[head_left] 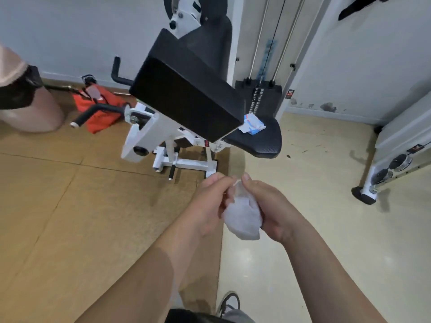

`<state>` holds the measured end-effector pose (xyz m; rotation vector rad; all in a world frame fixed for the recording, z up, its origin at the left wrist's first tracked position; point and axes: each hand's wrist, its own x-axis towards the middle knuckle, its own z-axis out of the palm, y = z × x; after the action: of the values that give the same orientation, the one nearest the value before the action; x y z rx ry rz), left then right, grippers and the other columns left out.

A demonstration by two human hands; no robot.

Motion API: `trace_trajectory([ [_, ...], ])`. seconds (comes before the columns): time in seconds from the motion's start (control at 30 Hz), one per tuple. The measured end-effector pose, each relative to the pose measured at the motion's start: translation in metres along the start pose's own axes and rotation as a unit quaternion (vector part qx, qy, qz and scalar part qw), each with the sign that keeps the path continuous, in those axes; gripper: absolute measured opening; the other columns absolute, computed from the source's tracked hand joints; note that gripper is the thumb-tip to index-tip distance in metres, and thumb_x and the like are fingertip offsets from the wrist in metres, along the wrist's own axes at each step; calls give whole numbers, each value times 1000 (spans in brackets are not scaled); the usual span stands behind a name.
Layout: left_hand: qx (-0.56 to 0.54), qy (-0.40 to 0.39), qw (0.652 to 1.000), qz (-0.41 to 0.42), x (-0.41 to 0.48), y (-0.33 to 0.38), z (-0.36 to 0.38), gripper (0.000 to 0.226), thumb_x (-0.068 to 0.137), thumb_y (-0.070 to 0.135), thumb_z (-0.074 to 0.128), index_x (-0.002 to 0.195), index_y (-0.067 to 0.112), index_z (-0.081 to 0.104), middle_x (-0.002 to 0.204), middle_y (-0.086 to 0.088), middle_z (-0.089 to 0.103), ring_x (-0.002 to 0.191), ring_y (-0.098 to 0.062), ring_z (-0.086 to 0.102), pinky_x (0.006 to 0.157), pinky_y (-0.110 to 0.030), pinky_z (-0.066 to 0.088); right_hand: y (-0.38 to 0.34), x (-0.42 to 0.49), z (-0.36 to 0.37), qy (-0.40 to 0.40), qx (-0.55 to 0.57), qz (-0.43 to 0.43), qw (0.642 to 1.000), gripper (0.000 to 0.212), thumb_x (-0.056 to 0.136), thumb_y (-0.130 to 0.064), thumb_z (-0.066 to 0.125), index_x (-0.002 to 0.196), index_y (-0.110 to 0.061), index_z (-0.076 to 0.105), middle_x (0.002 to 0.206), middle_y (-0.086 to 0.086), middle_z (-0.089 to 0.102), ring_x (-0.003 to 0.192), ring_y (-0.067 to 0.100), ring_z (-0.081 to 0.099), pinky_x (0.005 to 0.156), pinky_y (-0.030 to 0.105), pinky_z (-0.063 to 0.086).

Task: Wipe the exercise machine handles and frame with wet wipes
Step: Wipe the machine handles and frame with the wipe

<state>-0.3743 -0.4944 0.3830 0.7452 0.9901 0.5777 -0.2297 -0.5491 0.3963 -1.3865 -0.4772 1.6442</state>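
Note:
Both my hands are in front of me, below the exercise machine. My left hand [210, 201] and my right hand [268, 210] pinch a crumpled white wet wipe [242, 217] between them, its top edge held by the fingertips of both. The machine has a white frame [144, 134], a large black arm pad [186, 94], a black seat [258, 141] and black-gripped handles [93, 113] reaching out to the left. A wet wipe packet [253, 124] lies on the seat, partly behind the pad.
A red bag [100, 108] lies on the floor behind the handle. Another person's leg [30, 113] stands at the far left. A weight stack [258, 96] with cables rises behind the seat. Another machine's base [373, 185] is at the right. My shoe [229, 301] shows at the bottom.

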Motion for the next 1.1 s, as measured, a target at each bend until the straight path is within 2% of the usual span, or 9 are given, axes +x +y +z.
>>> trace_trajectory([
  [0.17,21,75,997,9,-15,34,-103,38,89,51,73,86,18,55,62,0,52,50,-14,41,46,-27,28,16,37,102,-20,10,6,1000,23,104,-26,62,102,-5,69,100,22,75,86,31,74,74,36,59],
  [0.23,46,88,995,16,-22,53,-149,55,78,65,77,93,15,60,71,-1,65,63,-16,58,57,-30,45,18,56,150,-13,-15,-14,1000,21,104,-27,62,104,-9,71,105,17,77,93,27,74,80,38,56],
  [0.3,64,66,995,25,-29,72,-192,75,68,73,78,106,10,67,97,-3,77,94,-22,71,83,-40,57,18,72,201,-16,-28,-29,999,24,106,-27,61,114,-7,71,114,18,77,106,30,73,90,43,56],
  [0.37,35,22,999,19,-34,95,-233,75,72,70,77,120,13,70,117,-10,76,113,-28,70,99,-45,54,18,88,248,-10,-22,-37,999,25,106,-28,61,115,-7,71,118,22,76,111,36,72,98,50,54],
  [0.53,3,-37,999,14,-29,154,-307,47,94,42,71,127,9,70,126,-17,72,122,-33,66,103,-46,49,0,120,332,39,-42,-81,995,21,103,-28,66,107,-8,71,105,17,79,94,27,75,91,47,58],
  [0.73,-64,-8,998,20,10,221,-347,33,98,23,67,123,2,69,119,-24,71,109,-32,70,95,-46,55,-35,171,371,28,-49,-92,994,27,99,-29,70,113,-6,74,109,15,79,103,30,76,87,42,62],
  [0.87,-69,6,997,42,51,262,-355,12,98,21,66,88,17,73,91,-14,73,84,-25,72,72,-36,59,-63,212,371,-39,-47,-35,997,40,96,-32,70,122,-1,72,116,23,76,109,38,74,94,47,58],
  [1.03,-47,42,997,52,105,292,-362,17,97,28,69,93,13,62,99,-19,75,86,-31,74,76,-43,59,-105,277,378,-3,-6,-33,999,24,99,-31,70,94,-7,70,98,16,76,85,27,74,72,38,59],
  [1.1,-40,43,997,55,125,300,-366,21,97,30,71,92,13,61,96,-19,76,84,-32,74,74,-42,58,-117,305,382,22,16,-44,999,22,101,-29,67,95,-8,69,105,18,76,92,29,75,81,43,60],
])
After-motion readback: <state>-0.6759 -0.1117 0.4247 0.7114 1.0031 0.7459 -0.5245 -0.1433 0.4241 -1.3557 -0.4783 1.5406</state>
